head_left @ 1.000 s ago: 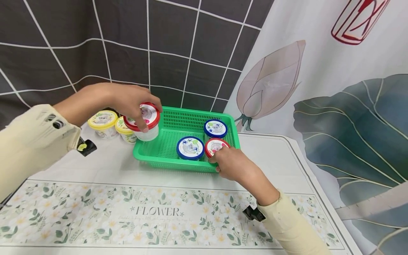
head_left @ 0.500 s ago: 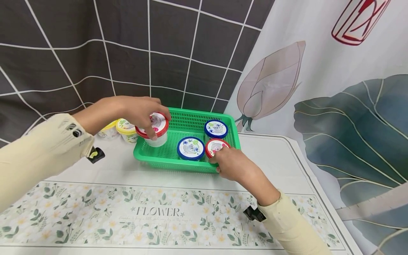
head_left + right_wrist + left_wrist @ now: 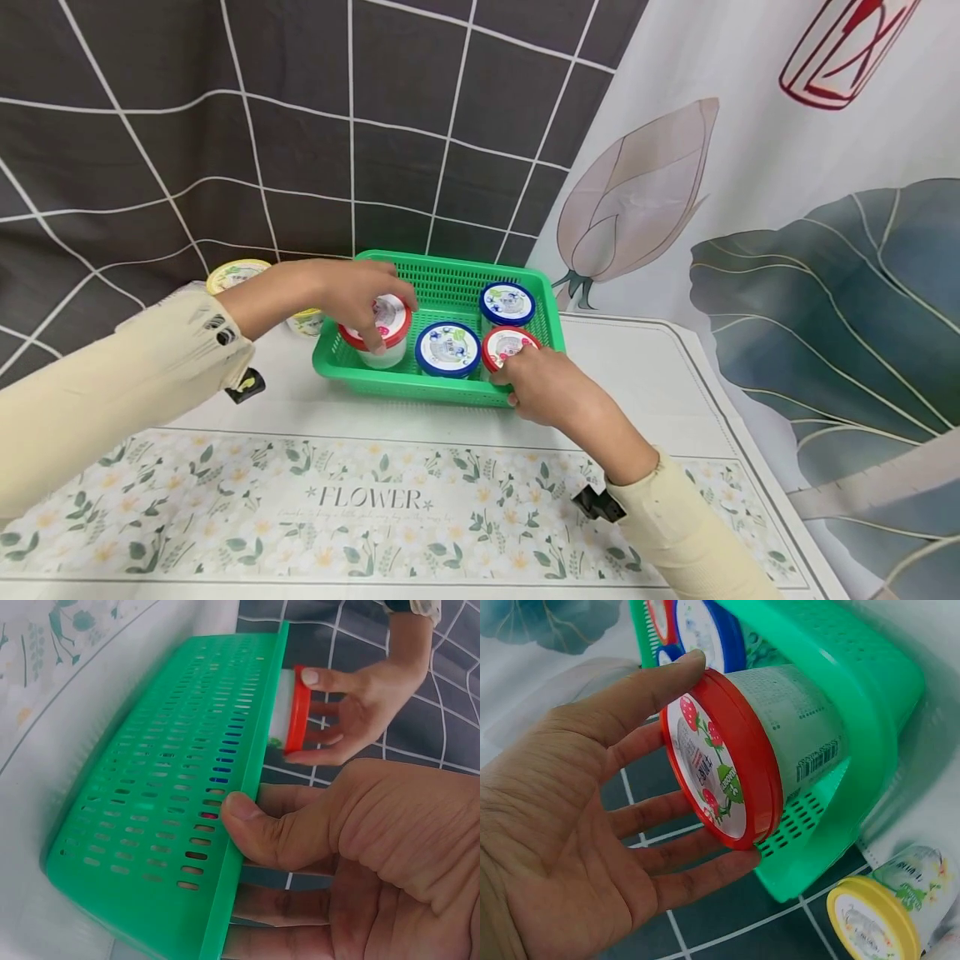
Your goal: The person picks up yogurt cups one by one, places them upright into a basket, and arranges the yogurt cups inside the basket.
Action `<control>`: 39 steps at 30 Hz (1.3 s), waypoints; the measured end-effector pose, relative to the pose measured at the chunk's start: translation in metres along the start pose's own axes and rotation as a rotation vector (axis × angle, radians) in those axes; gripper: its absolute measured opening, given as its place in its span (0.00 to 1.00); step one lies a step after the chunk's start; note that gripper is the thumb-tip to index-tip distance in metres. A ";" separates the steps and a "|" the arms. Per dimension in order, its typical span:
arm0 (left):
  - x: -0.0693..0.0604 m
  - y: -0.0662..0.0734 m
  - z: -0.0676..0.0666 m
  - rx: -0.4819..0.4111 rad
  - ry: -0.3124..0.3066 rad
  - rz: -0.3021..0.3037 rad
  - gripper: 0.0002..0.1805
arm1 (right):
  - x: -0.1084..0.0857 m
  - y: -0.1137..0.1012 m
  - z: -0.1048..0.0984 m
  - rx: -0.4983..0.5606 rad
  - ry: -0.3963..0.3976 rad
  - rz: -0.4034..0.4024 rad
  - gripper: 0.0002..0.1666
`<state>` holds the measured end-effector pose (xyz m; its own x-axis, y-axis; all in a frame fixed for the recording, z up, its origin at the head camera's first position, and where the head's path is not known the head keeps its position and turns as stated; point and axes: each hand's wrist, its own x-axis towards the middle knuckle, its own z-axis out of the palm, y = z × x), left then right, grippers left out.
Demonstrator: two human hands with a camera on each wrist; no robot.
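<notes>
1. The left grip [image 3: 358,290] is clasping a red-lidded tub [image 3: 754,750] from above by its lid.
2. The tub is hanging or resting, I can't tell which, within the left end of the green basket [image 3: 420,390].
3. The right grip [image 3: 546,385] is pinching the basket's near rim.

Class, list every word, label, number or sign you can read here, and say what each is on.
"FLOWER": large letters on the tablecloth.
Line beneath it: too faint to read.
Lid of the red-lidded tub in the left hand: too small to read.
That tub's side: a barcode and fine print, unreadable.
Blue-lidded tubs, yellow-lidded tubs, second red-lidded tub: lid print too blurred.
</notes>
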<state>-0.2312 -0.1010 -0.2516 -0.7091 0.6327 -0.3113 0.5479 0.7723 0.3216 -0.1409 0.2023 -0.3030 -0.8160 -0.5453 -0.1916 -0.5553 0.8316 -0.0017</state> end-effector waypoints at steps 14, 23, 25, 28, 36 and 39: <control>0.014 -0.003 0.019 -0.002 -0.031 -0.026 0.47 | -0.001 -0.001 0.000 -0.003 0.015 -0.004 0.15; 0.019 -0.009 0.026 -0.005 -0.054 -0.020 0.46 | -0.001 -0.001 -0.001 -0.001 0.007 -0.017 0.14; 0.020 -0.010 0.028 -0.005 -0.060 -0.023 0.46 | -0.001 -0.001 -0.001 0.001 0.007 -0.015 0.14; 0.021 -0.012 0.030 -0.015 -0.066 -0.032 0.47 | -0.001 -0.001 -0.002 0.003 0.006 -0.012 0.15; 0.022 -0.014 0.033 -0.022 -0.077 -0.045 0.47 | 0.000 -0.001 -0.002 0.002 0.000 -0.006 0.15; 0.022 -0.014 0.032 -0.020 -0.082 -0.050 0.47 | 0.000 -0.001 -0.001 0.002 0.001 -0.004 0.15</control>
<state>-0.2401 -0.0954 -0.2920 -0.6961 0.5965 -0.3995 0.5030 0.8023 0.3215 -0.1406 0.2018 -0.3016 -0.8138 -0.5488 -0.1910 -0.5583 0.8296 -0.0049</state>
